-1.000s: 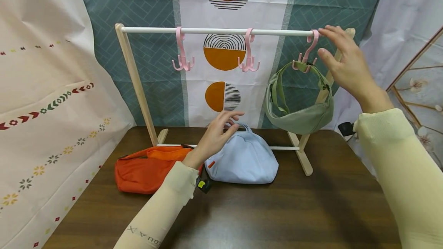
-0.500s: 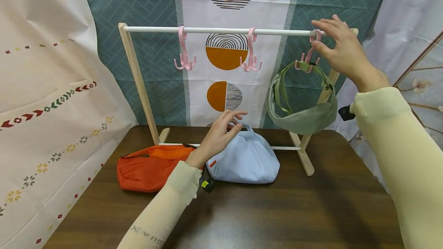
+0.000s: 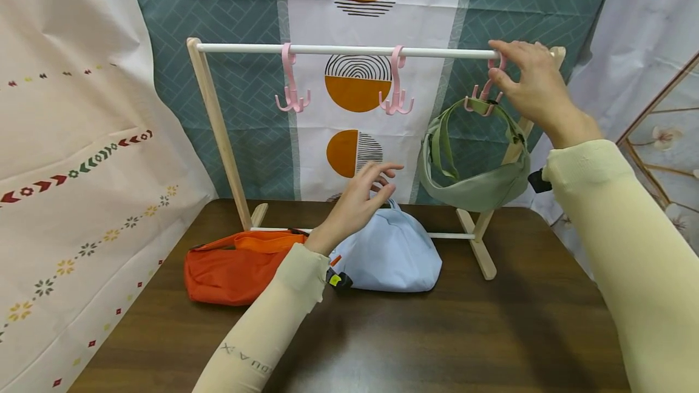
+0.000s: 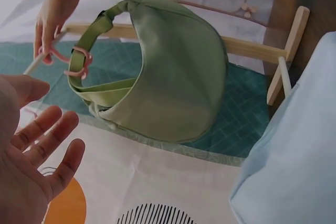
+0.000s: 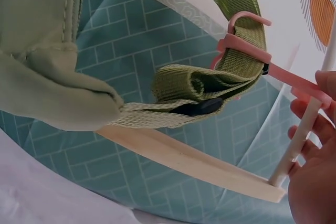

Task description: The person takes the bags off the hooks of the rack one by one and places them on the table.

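My right hand [image 3: 532, 87] is at the right end of the white rail [image 3: 338, 50]. In the right wrist view its thumb lies against the pink hook [image 5: 296, 81], and its fingers curl behind the rail. From that hook hangs a green crossbody bag [image 3: 483, 187], its strap [image 5: 239, 35] looped over the prongs. My left hand [image 3: 357, 205] hovers before the pale blue bag [image 3: 398, 253], palm toward the rack, fingers loosely bent and holding nothing. The left wrist view shows that hand [image 4: 31, 150] apart from the green bag. An orange-red bag [image 3: 235, 268] lies left of the blue one.
Two more pink hooks, a left one [image 3: 292, 87] and a middle one [image 3: 395, 87], hang bare on the rail. The wooden rack's left post [image 3: 218, 132] and right foot [image 3: 482, 253] stand on the brown table [image 3: 437, 338]. Patterned cloth [image 3: 235, 126] hangs behind.
My right hand has lifted from beside the hook, then lowered onto the hook and rail. My left hand has shifted slightly right and up. The bags stay in place.
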